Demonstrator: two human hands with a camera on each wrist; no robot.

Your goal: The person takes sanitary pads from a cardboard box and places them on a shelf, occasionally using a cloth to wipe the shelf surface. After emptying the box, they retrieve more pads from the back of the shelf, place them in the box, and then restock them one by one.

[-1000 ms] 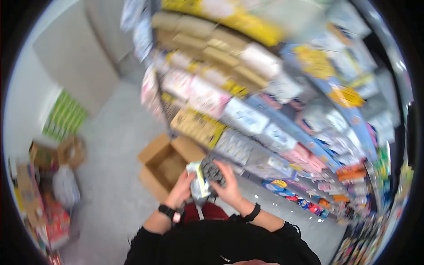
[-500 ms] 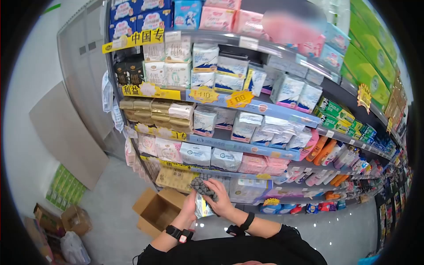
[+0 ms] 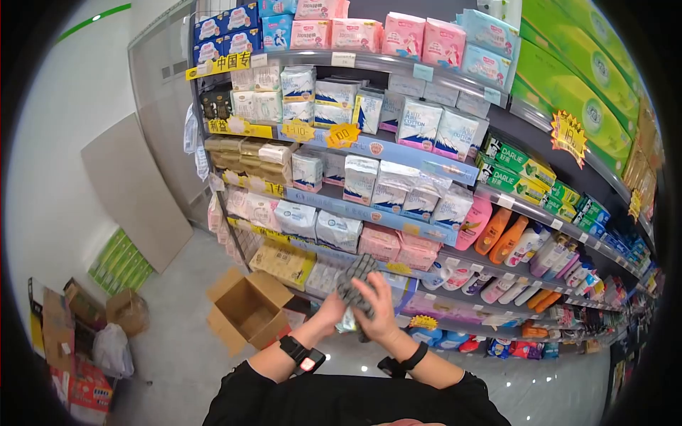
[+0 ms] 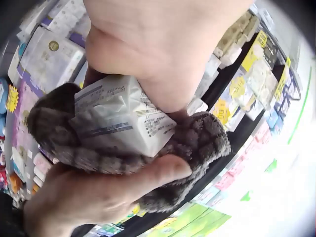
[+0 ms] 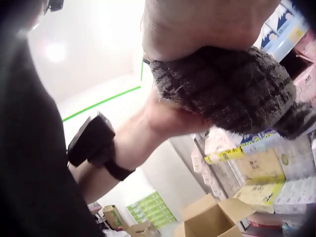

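A white plastic-wrapped packet (image 4: 106, 116) with small print sits between my two hands in the left wrist view. My left hand (image 3: 328, 314) grips it from the left. Dark grey plush cloth (image 3: 361, 268) with a checked texture lies around the packet's far side. My right hand (image 3: 378, 311) holds this cloth against the packet, its thumb lying along the cloth. In the right wrist view the cloth (image 5: 222, 89) spreads beneath my right palm and hides the packet. Only a sliver of the packet (image 3: 346, 324) shows in the head view.
Ahead stands a tall shelf unit with packaged goods, including white-and-blue packs (image 3: 418, 126) and pink packs (image 3: 403, 34). An open cardboard box (image 3: 250, 307) is on the floor to the left. More cartons and a white bag (image 3: 114, 349) lie farther left, beside a leaning board (image 3: 135, 188).
The head view has turned, and the shelves sit lower and more level than a second ago. The cloth has moved over the packet, covering most of it. Both hands are now closer together.
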